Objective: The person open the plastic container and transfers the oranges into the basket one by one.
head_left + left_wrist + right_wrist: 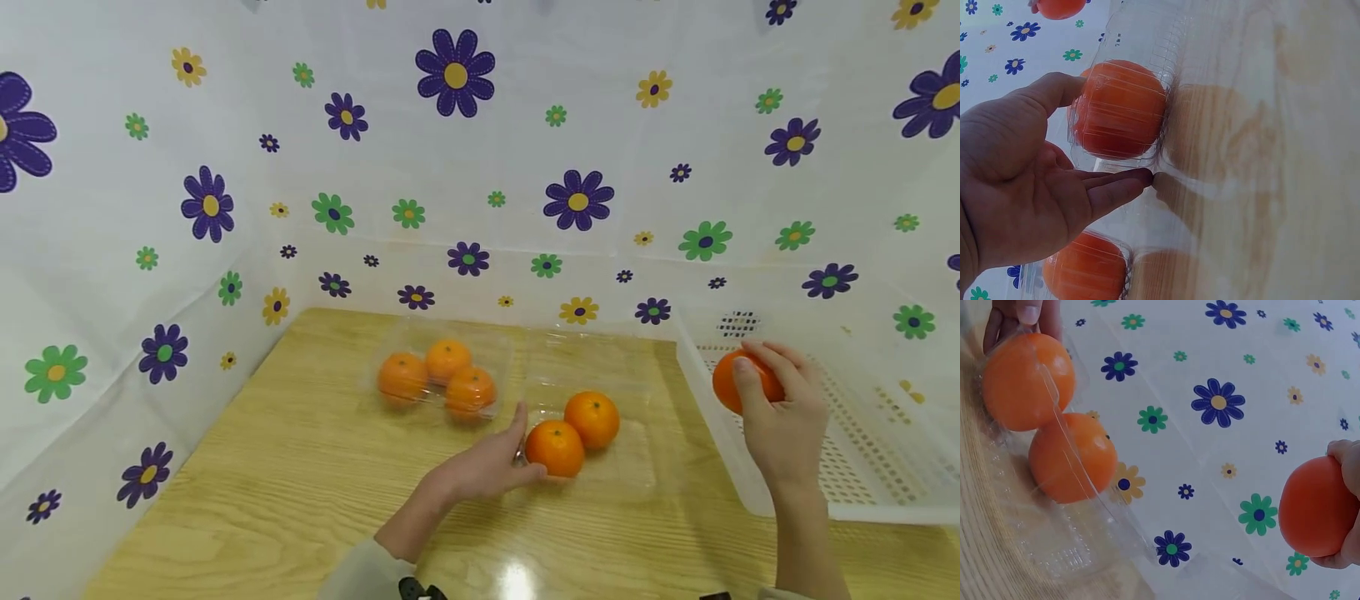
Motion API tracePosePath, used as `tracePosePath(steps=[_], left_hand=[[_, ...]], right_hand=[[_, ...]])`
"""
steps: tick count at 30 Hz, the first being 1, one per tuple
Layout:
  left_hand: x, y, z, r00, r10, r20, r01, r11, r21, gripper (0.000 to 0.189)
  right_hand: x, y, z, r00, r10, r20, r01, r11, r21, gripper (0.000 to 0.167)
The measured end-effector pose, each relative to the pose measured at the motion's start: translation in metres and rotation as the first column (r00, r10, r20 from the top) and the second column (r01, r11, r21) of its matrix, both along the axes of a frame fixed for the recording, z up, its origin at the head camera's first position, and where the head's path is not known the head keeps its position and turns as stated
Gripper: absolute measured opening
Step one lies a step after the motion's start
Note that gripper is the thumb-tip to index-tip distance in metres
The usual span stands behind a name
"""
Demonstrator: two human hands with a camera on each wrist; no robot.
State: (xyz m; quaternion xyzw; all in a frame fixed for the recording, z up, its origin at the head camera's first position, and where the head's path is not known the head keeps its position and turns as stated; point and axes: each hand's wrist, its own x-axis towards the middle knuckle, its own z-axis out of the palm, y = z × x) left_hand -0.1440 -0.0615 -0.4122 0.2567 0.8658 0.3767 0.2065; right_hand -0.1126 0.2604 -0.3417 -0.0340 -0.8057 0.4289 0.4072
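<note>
My right hand [787, 408] grips an orange [731, 382] between thumb and fingers, raised over the white basket's near left part. In the right wrist view that same orange [1316, 507] shows at the right edge. A clear plastic container [633, 467] stands on the table with its lid up, two oranges [555, 448] inside its left half. Beside its left wall my left hand [487, 467] has its fingers extended. In the left wrist view the thumb lies at the container's rim and the fingertips [1138, 178] reach its lower edge, close to an orange [1119, 112] behind the clear wall.
A second clear container [435, 408] with three oranges sits at the back left. To the right stands a white perforated basket [720, 450]. A flowered white sheet [510, 150] rises behind the wooden table [300, 492].
</note>
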Motion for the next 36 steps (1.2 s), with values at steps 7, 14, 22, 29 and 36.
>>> tracePosePath(steps=[7, 14, 22, 29, 36], left_hand=[[-0.002, 0.001, 0.001, 1.0, 0.01, -0.001, -0.01, 1.0, -0.015, 0.1], [0.002, -0.002, -0.001, 1.0, 0.014, -0.001, -0.014, 1.0, 0.017, 0.102], [0.001, -0.003, -0.002, 1.0, 0.012, 0.007, -0.012, 1.0, 0.009, 0.101], [0.0, -0.001, -0.004, 1.0, 0.002, 0.03, -0.002, 1.0, -0.001, 0.101], [0.0, -0.002, -0.001, 1.0, 0.004, 0.006, -0.004, 1.0, -0.013, 0.101]], right_hand=[[0.002, 0.017, 0.0, 0.987, -0.104, 0.126, 0.107, 0.994, -0.021, 0.03], [-0.003, 0.027, 0.004, 0.985, -0.03, 0.168, 0.001, 0.986, 0.169, 0.026], [-0.011, 0.053, 0.001, 0.974, 0.079, 0.211, -0.156, 0.913, 0.377, 0.02], [-0.015, 0.077, -0.013, 0.946, 0.038, 0.323, -0.189, 0.872, 0.452, 0.022], [-0.022, 0.088, -0.027, 0.874, 0.008, 0.485, -0.266, 0.844, 0.466, 0.042]])
